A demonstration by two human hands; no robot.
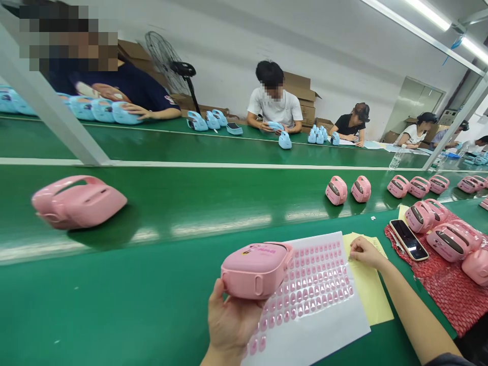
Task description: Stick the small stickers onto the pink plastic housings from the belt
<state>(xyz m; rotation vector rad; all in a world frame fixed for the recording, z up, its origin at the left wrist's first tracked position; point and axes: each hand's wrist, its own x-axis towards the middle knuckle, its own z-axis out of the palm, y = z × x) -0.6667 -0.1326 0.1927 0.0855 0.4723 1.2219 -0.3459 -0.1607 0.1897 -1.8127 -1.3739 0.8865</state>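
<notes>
My left hand point(233, 317) holds up a pink plastic device point(253, 269) from below. Its lid carries a printed picture and lettering, and an oval loop sits on its side. Behind and partly under it lies a white sheet point(316, 333) bearing rows of small pink oval stickers point(312, 277). Over a yellow paper point(371, 297), just past the sheet's right edge, my right hand point(366, 252) has its fingers pinched together. Whatever they hold, if anything, is too small to make out.
A phone point(408, 240) and several pink devices point(452, 241) lie on red bubble wrap point(444, 292) at right. More pink devices point(336, 190) stand along the green belt point(213, 203), one point(80, 201) at far left. Across it, several people sit with blue devices point(284, 140).
</notes>
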